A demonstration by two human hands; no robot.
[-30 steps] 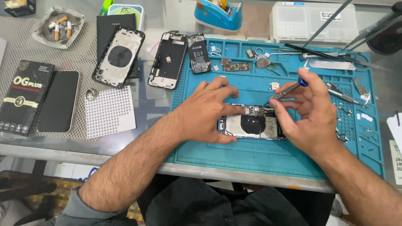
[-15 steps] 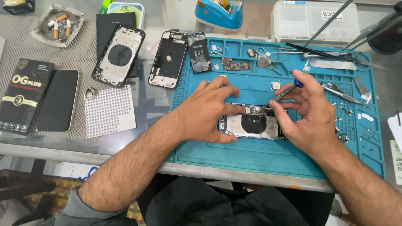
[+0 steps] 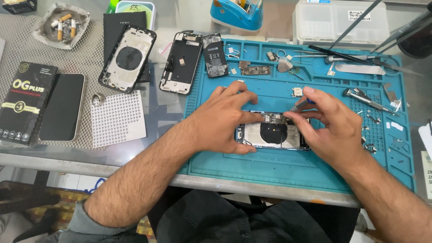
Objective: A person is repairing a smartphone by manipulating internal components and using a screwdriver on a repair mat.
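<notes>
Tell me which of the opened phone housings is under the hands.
The opened housing on the blue mat, gripped by the left hand and right hand. The other two lie untouched, upper left of the hands.

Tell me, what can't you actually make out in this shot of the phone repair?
All in the head view:
- The screwdriver tip and the screw it meets: hidden under the right hand.
- The left end of the opened phone: covered by the left hand.
- The tiny loose parts on the blue mat: too small to identify.
- The dark object at the top right: cut off by the frame edge.
</notes>
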